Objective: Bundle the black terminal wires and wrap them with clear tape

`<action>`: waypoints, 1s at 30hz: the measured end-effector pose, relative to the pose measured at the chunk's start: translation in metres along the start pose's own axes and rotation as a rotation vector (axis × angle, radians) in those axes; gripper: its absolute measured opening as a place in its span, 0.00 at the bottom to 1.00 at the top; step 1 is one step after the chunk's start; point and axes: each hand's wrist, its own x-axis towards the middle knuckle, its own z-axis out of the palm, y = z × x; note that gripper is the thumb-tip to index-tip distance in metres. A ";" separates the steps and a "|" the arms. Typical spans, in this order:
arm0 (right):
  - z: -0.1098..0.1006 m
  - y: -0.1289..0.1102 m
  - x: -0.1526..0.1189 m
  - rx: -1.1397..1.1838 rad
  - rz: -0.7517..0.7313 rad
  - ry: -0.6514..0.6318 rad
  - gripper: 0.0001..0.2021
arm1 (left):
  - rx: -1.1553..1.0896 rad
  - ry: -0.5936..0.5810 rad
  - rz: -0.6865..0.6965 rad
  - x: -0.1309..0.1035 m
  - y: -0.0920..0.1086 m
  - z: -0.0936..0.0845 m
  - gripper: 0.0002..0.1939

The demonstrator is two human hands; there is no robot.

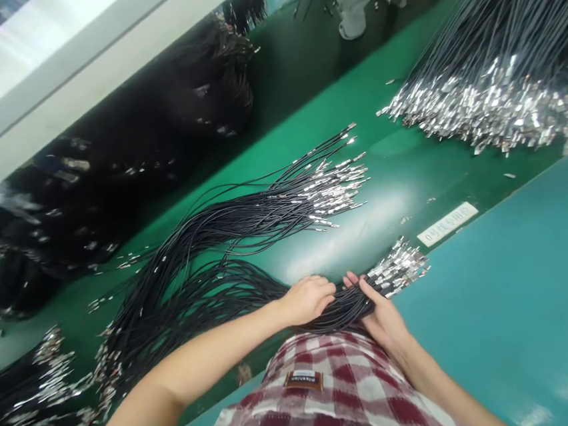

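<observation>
A bundle of thin black cables (252, 283) runs to the table edge near my body, its silvery connector ends (402, 268) gathered at the right. My left hand (308, 299) lies on top of this bundle with its fingers curled round the cables. My right hand (380, 309) wraps the same bundle just behind the connectors, thumb on top and fingertips showing on the far side. Beyond my hands, a second black cable bunch (243, 216) lies loose on the green surface, its metal ends fanned out.
A large heap of cables with shiny ends (495, 106) lies at the upper right. A white label (447, 225) is stuck near the table edge. A pale beam (78, 52) crosses the upper left above dark cable piles (173, 108). More connector ends (55, 372) lie lower left.
</observation>
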 end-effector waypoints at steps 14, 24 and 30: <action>0.008 -0.005 0.000 0.073 0.043 0.039 0.06 | 0.321 0.055 -0.536 -0.019 -0.079 -0.028 0.07; 0.009 -0.008 0.000 0.083 0.091 0.103 0.05 | -0.021 0.010 -0.661 0.028 -0.036 -0.006 0.15; 0.000 -0.001 0.003 0.088 0.007 -0.047 0.07 | -0.589 0.215 -0.477 0.055 -0.026 -0.034 0.14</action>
